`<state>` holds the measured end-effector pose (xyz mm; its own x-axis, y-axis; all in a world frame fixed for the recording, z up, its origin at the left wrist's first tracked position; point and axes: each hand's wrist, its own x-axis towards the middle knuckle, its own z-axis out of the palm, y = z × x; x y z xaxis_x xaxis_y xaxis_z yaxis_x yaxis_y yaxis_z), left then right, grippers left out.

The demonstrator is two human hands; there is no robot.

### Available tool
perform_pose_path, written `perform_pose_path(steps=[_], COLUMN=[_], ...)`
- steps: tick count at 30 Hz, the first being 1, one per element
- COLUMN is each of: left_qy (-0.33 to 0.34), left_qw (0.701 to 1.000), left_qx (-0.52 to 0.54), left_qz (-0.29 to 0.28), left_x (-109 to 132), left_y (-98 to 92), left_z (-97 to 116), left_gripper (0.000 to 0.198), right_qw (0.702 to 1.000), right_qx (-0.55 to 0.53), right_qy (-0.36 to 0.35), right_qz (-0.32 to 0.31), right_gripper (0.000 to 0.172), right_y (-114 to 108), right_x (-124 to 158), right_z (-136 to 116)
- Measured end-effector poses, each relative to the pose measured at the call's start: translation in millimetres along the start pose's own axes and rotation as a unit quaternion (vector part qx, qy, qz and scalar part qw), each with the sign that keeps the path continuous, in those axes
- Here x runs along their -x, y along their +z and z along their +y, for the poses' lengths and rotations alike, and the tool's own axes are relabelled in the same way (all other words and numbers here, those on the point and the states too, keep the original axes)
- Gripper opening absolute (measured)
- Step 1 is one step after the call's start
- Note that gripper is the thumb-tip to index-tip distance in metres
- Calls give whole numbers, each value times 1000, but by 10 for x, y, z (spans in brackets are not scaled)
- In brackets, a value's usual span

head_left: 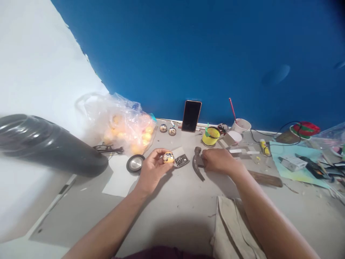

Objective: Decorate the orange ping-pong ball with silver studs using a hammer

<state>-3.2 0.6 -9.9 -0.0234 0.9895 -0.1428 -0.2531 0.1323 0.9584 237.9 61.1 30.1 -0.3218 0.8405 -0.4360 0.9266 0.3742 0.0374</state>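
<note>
My left hand (152, 169) is closed around a small painted yellow ball (168, 157), held just above the grey table (172, 208). Right beside it lies a small white card with dark beads (182, 160). My right hand (218, 160) is wrapped around the neck of a claw hammer just behind its dark metal head (197, 166); the wooden handle (265, 178) runs off to the right under my forearm. The hammer rests on the table.
A clear bag of orange balls (122, 124) sits at the left, with glasses (107, 148) and a round tin lid (135, 163) near it. A phone (191, 116) leans on the blue wall. Yellow cup (211, 136), white cups (240, 125), cables and clutter crowd the right. A dark pipe (48, 144) lies far left.
</note>
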Motion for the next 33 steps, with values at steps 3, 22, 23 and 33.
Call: perform_pose_path(steps=[3, 22, 23, 33], left_qy=[8, -3, -2, 3], left_qw=[999, 999, 999, 1000], left_qx=[3, -14, -15, -11], left_qz=[33, 32, 32, 5], left_x=[-50, -53, -52, -55], left_y=[-32, -45, -47, -62], left_z=[-33, -52, -53, -59], left_gripper=[44, 44, 44, 46], right_qw=[998, 983, 982, 968], right_qx=[-12, 7, 0, -85], right_qy=[0, -51, -54, -62], right_qz=[55, 174, 184, 228], right_gripper=[17, 22, 21, 17], right_y=[-56, 189, 195, 218], right_x=[50, -314, -311, -273], right_z=[-53, -600, -598, -638])
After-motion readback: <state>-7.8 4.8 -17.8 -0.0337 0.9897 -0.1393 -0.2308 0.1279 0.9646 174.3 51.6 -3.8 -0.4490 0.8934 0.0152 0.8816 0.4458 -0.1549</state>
